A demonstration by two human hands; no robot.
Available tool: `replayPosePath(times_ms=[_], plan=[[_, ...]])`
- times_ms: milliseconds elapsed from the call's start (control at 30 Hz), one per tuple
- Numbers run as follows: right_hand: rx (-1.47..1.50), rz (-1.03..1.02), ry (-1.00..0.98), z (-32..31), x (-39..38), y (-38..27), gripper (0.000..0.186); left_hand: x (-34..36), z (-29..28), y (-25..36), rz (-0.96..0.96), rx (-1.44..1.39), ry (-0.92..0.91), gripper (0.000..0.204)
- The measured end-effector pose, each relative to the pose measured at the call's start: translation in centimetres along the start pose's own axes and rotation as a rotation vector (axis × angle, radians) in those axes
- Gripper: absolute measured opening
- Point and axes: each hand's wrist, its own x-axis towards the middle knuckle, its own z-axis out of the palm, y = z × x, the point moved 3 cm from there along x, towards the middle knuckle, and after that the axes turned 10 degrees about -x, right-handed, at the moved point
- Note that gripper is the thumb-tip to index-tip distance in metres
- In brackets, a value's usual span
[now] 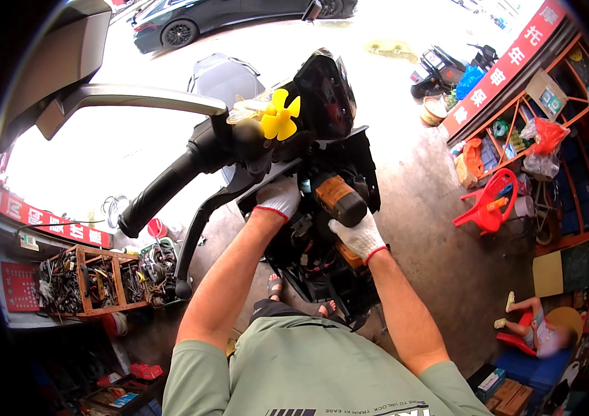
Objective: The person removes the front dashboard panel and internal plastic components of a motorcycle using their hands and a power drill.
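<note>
The opened front of a scooter [308, 249], with dark inner parts and wiring exposed, stands right in front of me. My right hand [359, 237], in a white work glove with a red cuff, is closed around the handle of an orange-and-black power drill [336, 192]. The drill's nose points into the scooter's front, where its tip is hidden. In a matching glove, my left hand [279, 196] reaches into the bodywork just left of the drill; its fingers are mostly out of sight. Above it are the handlebar grip [162, 187], the brake lever [201, 222] and a yellow toy propeller [280, 116].
A mirror [72, 62] juts out at upper left. Tool racks [104, 281] line the left side. On the right are orange shelves [516, 132], a red plastic chair [488, 204] and a small seated person [547, 336]. A dark car [218, 21] is parked beyond.
</note>
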Motion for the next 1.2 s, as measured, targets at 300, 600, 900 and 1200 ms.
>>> replayPosePath(times_ms=[300,600,900,1200], plan=[[-0.016,0.007,0.004,-0.1,0.3,0.5,0.029,-0.5,-5.0,2.7,0.112,-0.216,0.207,0.033],[-0.007,0.011,-0.010,0.0,0.2,0.6,0.029,-0.6,-4.8,2.8,0.118,-0.212,0.240,0.031],[-0.048,0.003,0.002,0.2,0.5,1.1,0.030,-0.8,-3.5,2.2,0.119,-0.245,0.239,0.026],[0.043,-0.037,0.016,-0.1,0.2,0.4,0.036,-1.6,-1.4,0.9,0.067,-0.255,-0.090,0.036]])
